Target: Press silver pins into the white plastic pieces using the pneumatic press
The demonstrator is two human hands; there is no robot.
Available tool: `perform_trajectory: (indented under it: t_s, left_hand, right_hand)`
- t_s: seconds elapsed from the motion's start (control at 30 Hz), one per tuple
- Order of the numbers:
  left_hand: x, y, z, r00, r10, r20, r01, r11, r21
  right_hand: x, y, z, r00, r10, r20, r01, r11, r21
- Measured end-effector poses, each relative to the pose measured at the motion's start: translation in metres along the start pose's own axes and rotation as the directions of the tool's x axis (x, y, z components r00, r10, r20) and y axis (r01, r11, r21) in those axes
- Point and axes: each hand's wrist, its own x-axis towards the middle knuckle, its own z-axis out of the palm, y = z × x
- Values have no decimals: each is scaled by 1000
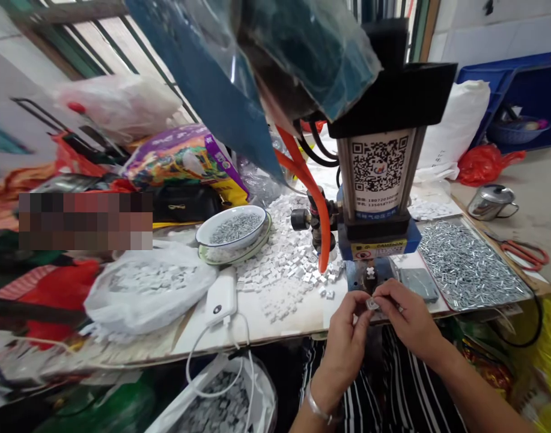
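Between the thumb and fingers of my left hand [347, 334] is a small white plastic piece [372, 304], held just in front of the table edge. My right hand [408, 316] is closed in a pinch at the same piece, touching its right side. Whether a tiny pin is also between those fingers is too small to see. Right behind my hands stands a pneumatic press [378, 174] with a QR code label. A white cross-shaped bit [370, 272] shows at its blue base [354, 276].
Loose white plastic pieces [297, 258] are heaped left of the press. Metal pins fill a tray [476, 261] on the right and an enamel bowl [232, 225]. Nearby are a power bank [222, 297], red-handled scissors [525, 252], a metal cup [491, 201] and an orange air hose [320, 222].
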Motion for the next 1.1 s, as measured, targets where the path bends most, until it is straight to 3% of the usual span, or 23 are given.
perform_trajectory:
  t_s: [0.17, 0.33, 0.43, 0.53, 0.7, 0.77, 0.9, 1.1]
  left_hand:
    - [4, -2, 11, 992, -100, -80, 86, 984, -156]
    - [8, -3, 22, 979, -162, -126, 122, 953, -277]
    - [10, -5, 24, 978, -175, -116, 131, 941, -314]
    - [20, -7, 19, 990, -122, -71, 104, 971, -215]
    - [58, -13, 10, 965, 77, -250, -68, 997, 46]
    - [71, -19, 12, 976, 95, -194, -91, 995, 31]
    - [81, -35, 16, 997, -13, -69, 1, 984, -177]
    - [79, -42, 16, 998, -43, -50, 27, 957, -289]
  right_hand:
    - [-5, 4, 1, 986, -167, -16, 159, 962, -222]
    - [-13, 8, 5, 968, -251, -19, 239, 938, -250]
    - [-14, 14, 3, 984, -168, -59, 158, 977, -145]
    - [-10, 21, -7, 1000, 0, -25, 0, 1000, 2]
    - [14, 30, -20, 976, 190, -105, -176, 976, 127]
    - [25, 31, -19, 970, 198, -140, -178, 974, 143]
    - [39, 36, -8, 972, 171, -161, -155, 982, 107]
    - [42, 48, 1, 973, 124, -197, -127, 992, -3]
